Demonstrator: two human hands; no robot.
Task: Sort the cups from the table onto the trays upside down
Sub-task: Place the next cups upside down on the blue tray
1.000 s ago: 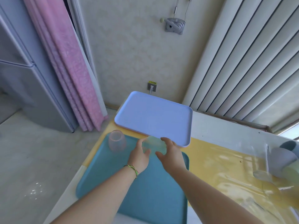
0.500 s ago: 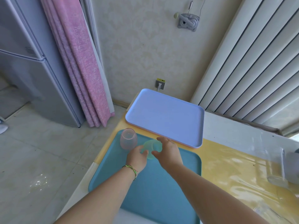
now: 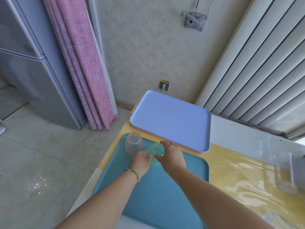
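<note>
Teal tray (image 3: 156, 195) holds pink cup (image 3: 133, 144); right hand (image 3: 173, 156) grips green cup (image 3: 156, 151).

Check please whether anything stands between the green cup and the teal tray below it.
Nothing visible does. The left hand and right hand hold the green cup over a bare part of the teal tray; the pink cup stands to its left, not under it.
</note>
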